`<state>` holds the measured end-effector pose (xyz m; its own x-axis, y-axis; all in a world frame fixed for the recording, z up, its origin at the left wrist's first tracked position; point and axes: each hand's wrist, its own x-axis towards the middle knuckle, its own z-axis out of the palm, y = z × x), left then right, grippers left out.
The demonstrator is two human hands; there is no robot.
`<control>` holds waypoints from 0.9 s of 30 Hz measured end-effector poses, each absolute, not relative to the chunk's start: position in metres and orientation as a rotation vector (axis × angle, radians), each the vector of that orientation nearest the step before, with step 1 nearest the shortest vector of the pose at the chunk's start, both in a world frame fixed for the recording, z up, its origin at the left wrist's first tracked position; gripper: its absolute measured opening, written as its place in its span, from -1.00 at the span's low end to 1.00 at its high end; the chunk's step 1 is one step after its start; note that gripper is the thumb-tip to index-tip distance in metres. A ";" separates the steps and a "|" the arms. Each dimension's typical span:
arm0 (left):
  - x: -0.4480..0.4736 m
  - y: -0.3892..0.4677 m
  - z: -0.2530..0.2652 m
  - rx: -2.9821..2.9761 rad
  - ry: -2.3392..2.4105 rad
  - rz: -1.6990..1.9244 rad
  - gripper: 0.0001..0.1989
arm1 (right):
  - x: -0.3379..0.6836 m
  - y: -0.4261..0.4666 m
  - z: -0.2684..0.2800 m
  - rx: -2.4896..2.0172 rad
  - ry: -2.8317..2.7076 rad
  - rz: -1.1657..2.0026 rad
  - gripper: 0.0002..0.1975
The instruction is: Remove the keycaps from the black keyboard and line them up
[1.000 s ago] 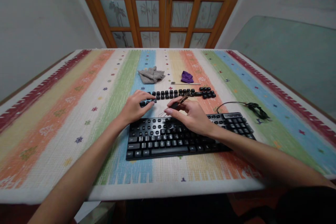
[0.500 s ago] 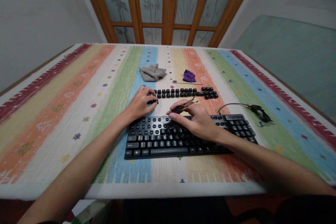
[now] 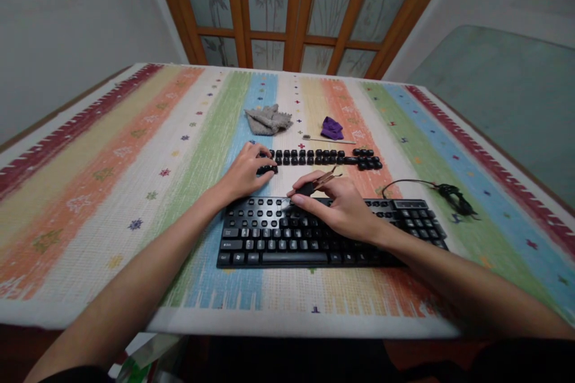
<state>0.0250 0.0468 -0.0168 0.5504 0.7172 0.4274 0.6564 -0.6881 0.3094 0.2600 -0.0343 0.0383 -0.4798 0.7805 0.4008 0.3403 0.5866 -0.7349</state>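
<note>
1. Right hand (image 3: 344, 206) gripped a black-handled tool (image 3: 306, 188), keyboard (image 3: 294, 259) right beneath!
2. Left hand (image 3: 247, 170), half-curled, touched loose keycaps (image 3: 294, 161); hold unclear.
3. Left of the right hand, upper keys stood bare; lower rows wore caps.

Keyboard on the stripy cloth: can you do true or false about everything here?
1. The right hand holds a tool over the keyboard. True.
2. A gray cloth and a purple cloth lie beyond the keyboard. True.
3. The purple cloth is left of the gray cloth. False: it is on the right.
4. The left hand holds the purple cloth. False: it is at the loose black keycaps.
5. The cable is partly bundled. True.
</note>
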 end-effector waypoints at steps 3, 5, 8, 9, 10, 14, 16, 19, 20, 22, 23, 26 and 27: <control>0.024 0.046 -0.016 2.665 1.181 0.804 -0.79 | 0.260 -0.034 0.039 -0.880 -2.104 0.758 -0.84; 0.021 0.046 -0.013 2.668 1.182 0.808 -0.75 | 0.261 -0.034 0.040 -0.876 -2.129 0.765 -0.83; 0.014 0.045 -0.007 2.670 1.198 0.836 -0.73 | 0.263 -0.035 0.042 -0.875 -2.163 0.766 -0.82; 0.011 0.044 -0.006 2.670 1.210 0.842 -0.74 | 0.264 -0.035 0.042 -0.878 -2.175 0.765 -0.81; 0.008 0.044 -0.004 2.667 1.226 0.844 -0.76 | 0.265 -0.035 0.043 -0.880 -2.187 0.762 -0.81; 0.001 0.043 -0.005 2.653 1.283 0.816 -0.82 | 0.267 -0.036 0.046 -0.882 -2.228 0.753 -0.81; 0.000 0.043 -0.007 2.655 1.292 0.790 -0.83 | 0.267 -0.037 0.047 -0.867 -2.264 0.746 -0.80; 0.000 0.044 -0.010 2.659 1.300 0.764 -0.84 | 0.269 -0.038 0.048 -0.827 -2.332 0.731 -0.81; 0.000 0.044 -0.011 2.657 1.302 0.763 -0.84 | 0.269 -0.038 0.047 -0.817 -2.349 0.726 -0.81; 0.000 0.045 -0.011 2.652 1.307 0.768 -0.84 | 0.269 -0.040 0.045 -0.802 -2.371 0.721 -0.80; 0.000 0.045 -0.011 2.652 1.310 0.768 -0.85 | 0.269 -0.041 0.043 -0.794 -2.380 0.721 -0.80; -0.001 0.045 -0.012 2.656 1.322 0.769 -0.85 | 0.267 -0.042 0.038 -0.776 -2.378 0.717 -0.80; -0.001 0.045 -0.012 2.659 1.322 0.769 -0.85 | 0.266 -0.043 0.037 -0.782 -2.374 0.713 -0.80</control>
<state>-0.0012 0.0452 -0.0121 0.5034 0.7649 0.4019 0.7277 -0.6261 0.2801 0.2663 -0.0426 0.0368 -0.6883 0.6517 0.3186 0.3683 0.6923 -0.6206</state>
